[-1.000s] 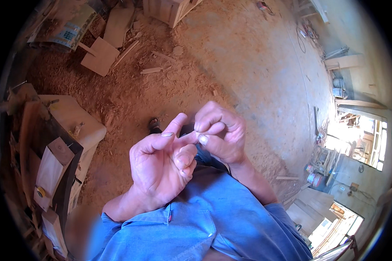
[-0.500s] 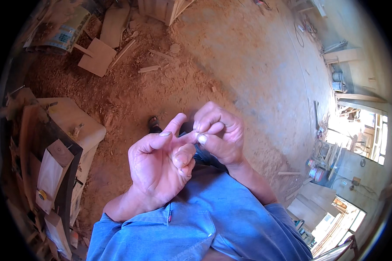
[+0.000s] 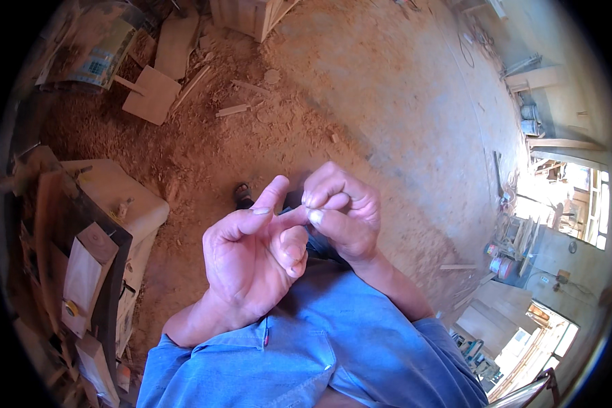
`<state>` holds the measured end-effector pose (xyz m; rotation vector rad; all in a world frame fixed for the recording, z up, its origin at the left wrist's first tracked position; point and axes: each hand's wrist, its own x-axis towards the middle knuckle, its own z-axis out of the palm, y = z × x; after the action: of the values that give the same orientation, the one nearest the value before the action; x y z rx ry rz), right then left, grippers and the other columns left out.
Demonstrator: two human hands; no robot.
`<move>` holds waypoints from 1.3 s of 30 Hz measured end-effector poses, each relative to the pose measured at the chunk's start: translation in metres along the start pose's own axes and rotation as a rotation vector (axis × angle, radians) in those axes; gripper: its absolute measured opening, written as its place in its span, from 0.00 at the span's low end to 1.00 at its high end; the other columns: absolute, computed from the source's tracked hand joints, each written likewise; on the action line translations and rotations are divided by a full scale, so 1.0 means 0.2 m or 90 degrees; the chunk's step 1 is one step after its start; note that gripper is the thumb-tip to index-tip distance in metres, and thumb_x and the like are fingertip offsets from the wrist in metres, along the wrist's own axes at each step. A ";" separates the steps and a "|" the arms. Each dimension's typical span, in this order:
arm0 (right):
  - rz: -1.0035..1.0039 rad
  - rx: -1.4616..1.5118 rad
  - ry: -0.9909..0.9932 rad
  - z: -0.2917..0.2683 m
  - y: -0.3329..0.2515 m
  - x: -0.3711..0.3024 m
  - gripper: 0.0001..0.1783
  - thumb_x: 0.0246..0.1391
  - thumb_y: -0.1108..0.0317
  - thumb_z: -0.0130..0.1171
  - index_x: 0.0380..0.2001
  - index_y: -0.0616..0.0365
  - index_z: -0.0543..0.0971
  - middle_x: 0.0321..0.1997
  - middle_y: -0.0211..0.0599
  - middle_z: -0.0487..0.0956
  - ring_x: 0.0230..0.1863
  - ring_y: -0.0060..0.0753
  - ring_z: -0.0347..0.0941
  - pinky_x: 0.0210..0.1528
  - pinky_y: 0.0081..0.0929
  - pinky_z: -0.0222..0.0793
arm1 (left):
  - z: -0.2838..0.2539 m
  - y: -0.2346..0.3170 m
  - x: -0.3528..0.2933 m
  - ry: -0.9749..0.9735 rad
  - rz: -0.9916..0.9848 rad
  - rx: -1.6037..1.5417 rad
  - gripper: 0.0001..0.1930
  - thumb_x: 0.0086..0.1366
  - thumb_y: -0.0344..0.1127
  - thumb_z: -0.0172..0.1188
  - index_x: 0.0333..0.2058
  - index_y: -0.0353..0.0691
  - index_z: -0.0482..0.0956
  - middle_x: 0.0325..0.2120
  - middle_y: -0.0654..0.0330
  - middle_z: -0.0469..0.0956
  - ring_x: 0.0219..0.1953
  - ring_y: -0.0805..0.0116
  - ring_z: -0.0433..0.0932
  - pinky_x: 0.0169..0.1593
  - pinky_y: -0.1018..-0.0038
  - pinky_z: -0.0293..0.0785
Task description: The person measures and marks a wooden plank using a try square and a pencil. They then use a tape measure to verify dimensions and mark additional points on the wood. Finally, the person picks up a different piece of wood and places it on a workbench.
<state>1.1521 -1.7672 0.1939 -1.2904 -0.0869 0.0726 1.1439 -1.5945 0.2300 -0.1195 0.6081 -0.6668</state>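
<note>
In front of my chest, my left hand (image 3: 243, 257) is turned palm up with its index finger and thumb apart. Its middle finger reaches toward my right hand (image 3: 347, 214), while the other fingers curl loosely. Thumb and fingertips of the right hand pinch the end of that left middle finger. Whether anything tiny sits in the pinch is too small to make out. The left hand holds nothing. Behind both hands is my blue shirt (image 3: 306, 326), and a sandalled foot (image 3: 243, 192) shows on the floor beyond.
A workbench (image 3: 126, 187) with wooden blocks (image 3: 85, 279) stands at my left. Wood shavings (image 3: 211, 146) cover the floor ahead, with a flat board (image 3: 151, 95) and offcuts (image 3: 233, 110) on them. Along the right wall are buckets (image 3: 502, 266) and leaning panels (image 3: 493, 313).
The pinch on the left middle finger continues, with only slight finger movement. The left hand's curled fingers have shifted a little, and the whole view has turned slightly.
</note>
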 end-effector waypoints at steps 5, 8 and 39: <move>-0.017 0.015 0.020 0.00 0.01 -0.02 0.02 0.51 0.79 0.54 0.29 0.63 0.76 0.33 0.34 0.74 0.25 0.15 0.66 0.29 0.16 0.64 | 0.05 -0.03 0.01 0.006 0.023 0.053 0.31 0.63 0.30 0.50 0.65 0.41 0.53 0.48 0.34 0.75 0.22 0.55 0.76 0.25 0.62 0.77; 0.013 0.071 0.020 0.01 -0.03 -0.02 0.03 0.57 0.76 0.52 0.32 0.63 0.76 0.32 0.34 0.78 0.24 0.15 0.67 0.27 0.17 0.65 | 0.02 -0.05 0.02 -0.009 0.040 0.112 0.35 0.63 0.25 0.48 0.67 0.40 0.46 0.47 0.34 0.75 0.21 0.57 0.76 0.24 0.63 0.77; 0.088 0.120 0.105 -0.06 -0.11 -0.04 0.08 0.64 0.75 0.55 0.46 0.63 0.72 0.29 0.29 0.77 0.32 0.16 0.74 0.33 0.16 0.71 | 0.05 -0.15 0.16 -0.004 0.106 0.325 0.45 0.62 0.19 0.44 0.70 0.34 0.24 0.46 0.39 0.79 0.12 0.73 0.66 0.23 0.68 0.79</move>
<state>1.1448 -1.7847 0.2112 -1.1086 0.1475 0.0898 1.1530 -1.6377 0.2320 0.4010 0.4203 -0.6405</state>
